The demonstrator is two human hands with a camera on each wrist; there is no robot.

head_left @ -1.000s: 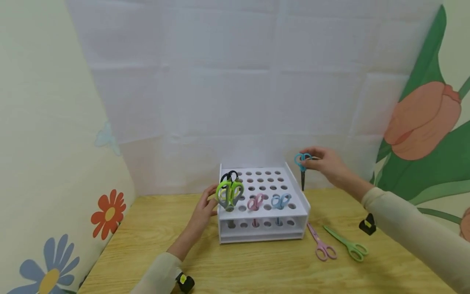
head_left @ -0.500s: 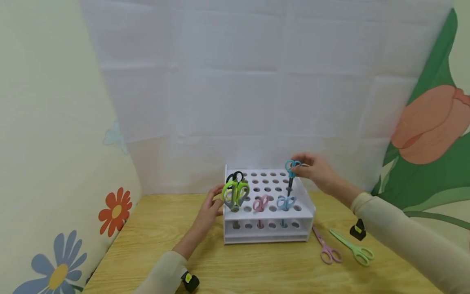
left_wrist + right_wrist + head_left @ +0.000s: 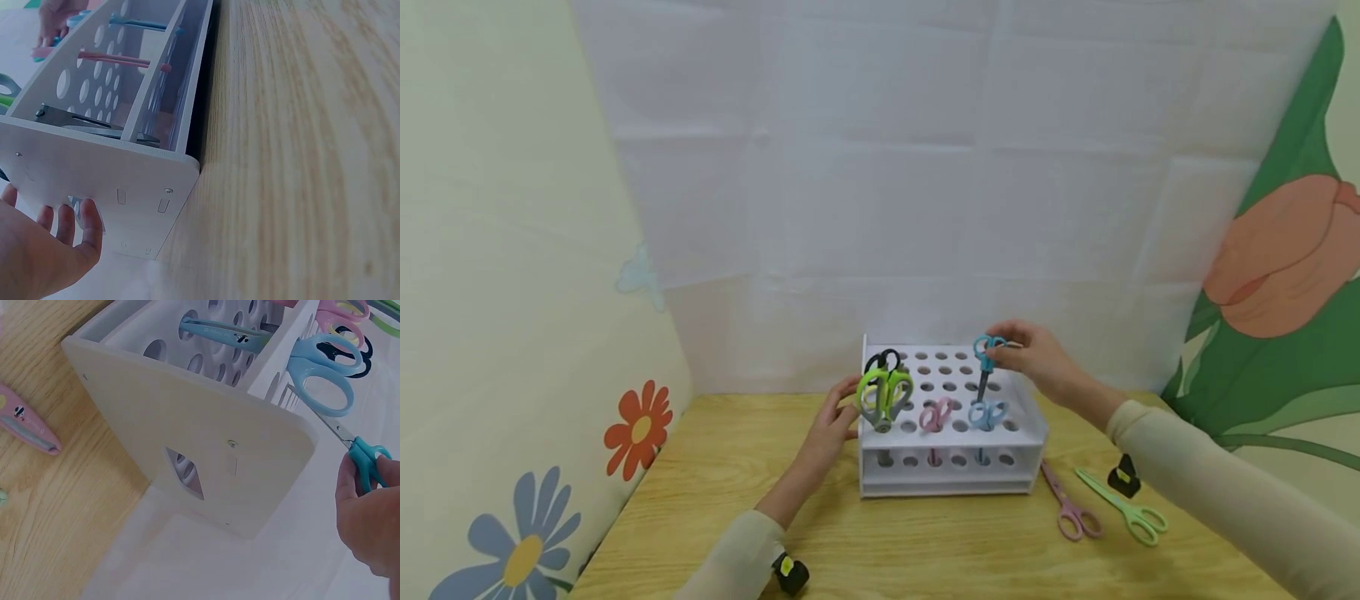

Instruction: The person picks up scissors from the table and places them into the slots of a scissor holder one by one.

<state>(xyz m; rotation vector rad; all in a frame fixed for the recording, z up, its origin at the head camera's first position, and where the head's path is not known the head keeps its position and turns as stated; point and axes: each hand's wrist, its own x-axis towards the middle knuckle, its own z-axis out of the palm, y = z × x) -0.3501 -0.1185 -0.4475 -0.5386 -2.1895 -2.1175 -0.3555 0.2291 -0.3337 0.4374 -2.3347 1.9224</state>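
Note:
A white rack (image 3: 943, 487) with rows of round holes stands on the table. My right hand (image 3: 1037, 362) pinches teal scissors (image 3: 988, 360) by the handles over the rack's right part, dark blades pointing down. In the right wrist view their blade tip runs behind the light blue scissors (image 3: 303, 367), which stand in a front-row hole. My left hand (image 3: 50, 244) rests its fingertips on the rack's left side panel (image 3: 137, 181), by a cut-out. Pink scissors (image 3: 934, 417), lime-and-grey scissors (image 3: 883, 404) and black scissors (image 3: 891, 358) also stand in the rack.
Right of the rack, pink scissors (image 3: 1067, 504) and light green scissors (image 3: 1112, 498) lie on the wooden table (image 3: 925, 550). A white cloth (image 3: 925, 208) hangs behind, between walls painted with flowers.
My right hand has carried the teal scissors leftward and down, from beyond the rack's right side to over its holes. The left hand stays at the rack's side; the view has shifted slightly.

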